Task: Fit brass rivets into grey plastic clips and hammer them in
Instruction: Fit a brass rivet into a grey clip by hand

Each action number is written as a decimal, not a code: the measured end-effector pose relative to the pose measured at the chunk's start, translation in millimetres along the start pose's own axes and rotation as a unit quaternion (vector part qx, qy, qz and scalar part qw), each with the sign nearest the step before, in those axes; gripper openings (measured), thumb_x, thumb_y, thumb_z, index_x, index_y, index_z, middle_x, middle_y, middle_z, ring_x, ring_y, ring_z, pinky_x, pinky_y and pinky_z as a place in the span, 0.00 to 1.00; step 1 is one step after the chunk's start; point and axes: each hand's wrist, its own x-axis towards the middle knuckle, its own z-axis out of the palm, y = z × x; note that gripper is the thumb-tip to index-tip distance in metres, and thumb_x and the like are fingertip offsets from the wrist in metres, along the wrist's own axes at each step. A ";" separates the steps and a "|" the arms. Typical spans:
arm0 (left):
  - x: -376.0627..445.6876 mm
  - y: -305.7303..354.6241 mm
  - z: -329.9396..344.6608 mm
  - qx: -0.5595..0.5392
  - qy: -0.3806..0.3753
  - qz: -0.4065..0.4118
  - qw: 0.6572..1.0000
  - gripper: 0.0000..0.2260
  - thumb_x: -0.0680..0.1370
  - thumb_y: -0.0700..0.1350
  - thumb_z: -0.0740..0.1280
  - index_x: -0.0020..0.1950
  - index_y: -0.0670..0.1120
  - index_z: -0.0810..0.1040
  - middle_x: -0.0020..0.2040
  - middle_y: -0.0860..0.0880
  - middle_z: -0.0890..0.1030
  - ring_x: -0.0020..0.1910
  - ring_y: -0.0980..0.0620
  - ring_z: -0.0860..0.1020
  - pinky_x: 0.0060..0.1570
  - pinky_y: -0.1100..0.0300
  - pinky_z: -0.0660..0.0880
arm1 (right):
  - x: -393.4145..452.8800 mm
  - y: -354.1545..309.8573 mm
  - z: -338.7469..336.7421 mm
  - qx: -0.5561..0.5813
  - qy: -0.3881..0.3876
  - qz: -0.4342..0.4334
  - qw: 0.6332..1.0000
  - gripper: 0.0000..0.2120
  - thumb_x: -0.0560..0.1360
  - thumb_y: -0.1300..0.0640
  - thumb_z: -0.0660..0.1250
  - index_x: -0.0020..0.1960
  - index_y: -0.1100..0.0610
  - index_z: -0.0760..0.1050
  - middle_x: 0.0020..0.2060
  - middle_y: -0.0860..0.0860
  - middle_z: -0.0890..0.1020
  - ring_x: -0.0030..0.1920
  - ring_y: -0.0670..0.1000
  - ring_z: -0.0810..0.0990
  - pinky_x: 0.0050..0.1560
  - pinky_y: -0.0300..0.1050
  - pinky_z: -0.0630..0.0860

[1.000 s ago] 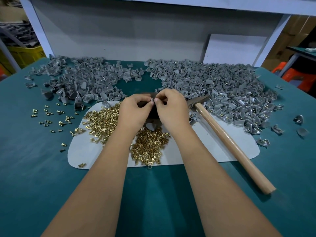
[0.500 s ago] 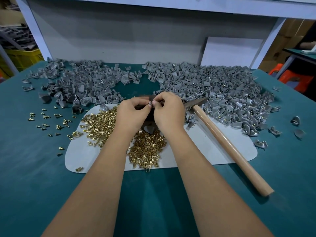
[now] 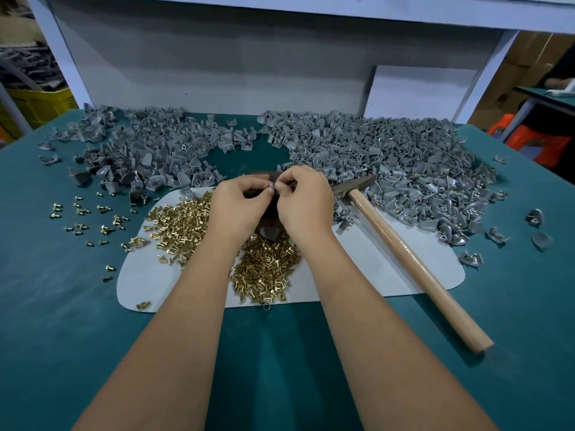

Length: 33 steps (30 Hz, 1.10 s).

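Observation:
My left hand (image 3: 237, 206) and my right hand (image 3: 303, 200) meet fingertip to fingertip over a dark block, pinching one small grey plastic clip (image 3: 271, 187) between them. Whether a rivet is in it I cannot tell. Loose brass rivets (image 3: 174, 227) lie heaped on a white mat (image 3: 367, 269) under and beside my wrists. A wooden-handled hammer (image 3: 410, 259) lies on the mat to the right, its head close to my right hand. Grey clips lie in two piles at the back, one on the left (image 3: 149, 154) and one on the right (image 3: 389, 163).
Stray rivets (image 3: 84, 216) dot the green table top (image 3: 280, 353) on the left. A few single clips (image 3: 535, 217) lie at the right. A grey back panel (image 3: 217, 57) closes off the bench. A yellow crate (image 3: 40, 104) stands far left.
Both hands stay together at the same spot, with only small finger movements on the clip. The view has shifted slightly.

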 end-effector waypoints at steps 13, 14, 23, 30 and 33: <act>-2.3 2.0 -0.5 0.017 0.001 0.002 1.000 0.05 0.75 0.42 0.71 0.50 0.46 0.85 0.45 0.54 0.82 0.50 0.56 0.78 0.54 0.62 0.73 | 5.5 -5.9 -4.1 0.004 -0.049 0.082 0.995 0.08 0.74 0.56 0.68 0.38 0.47 0.75 0.46 0.52 0.80 0.49 0.54 0.78 0.51 0.52 0.77; -2.1 1.3 -0.5 0.017 0.001 0.003 1.000 0.05 0.76 0.42 0.71 0.50 0.46 0.85 0.46 0.53 0.82 0.51 0.56 0.78 0.55 0.61 0.73 | 5.3 -6.1 -3.7 0.004 -0.050 0.081 0.995 0.08 0.74 0.56 0.68 0.38 0.47 0.75 0.46 0.52 0.80 0.49 0.54 0.78 0.51 0.52 0.77; -3.0 3.2 -1.7 0.004 -0.009 -0.010 1.000 0.05 0.76 0.43 0.71 0.45 0.54 0.82 0.47 0.56 0.81 0.50 0.56 0.78 0.51 0.64 0.73 | -0.6 -0.8 -33.5 0.071 -0.110 0.035 0.991 0.14 0.77 0.60 0.66 0.61 0.51 0.78 0.54 0.49 0.81 0.53 0.48 0.77 0.54 0.46 0.76; -3.5 2.5 0.1 0.019 -0.010 -0.026 0.999 0.03 0.77 0.47 0.70 0.49 0.54 0.83 0.55 0.55 0.80 0.53 0.55 0.76 0.51 0.63 0.71 | -29.3 46.2 -95.0 -0.336 -0.022 0.136 0.932 0.19 0.80 0.46 0.57 0.59 0.60 0.76 0.60 0.60 0.75 0.61 0.61 0.71 0.53 0.52 0.71; -4.3 3.8 0.5 0.018 -0.008 -0.024 1.000 0.03 0.77 0.47 0.70 0.49 0.54 0.83 0.54 0.55 0.80 0.52 0.56 0.75 0.48 0.66 0.69 | -36.6 54.3 -95.2 -0.399 -0.077 0.152 0.901 0.20 0.80 0.48 0.59 0.63 0.62 0.71 0.63 0.62 0.72 0.63 0.61 0.70 0.55 0.52 0.71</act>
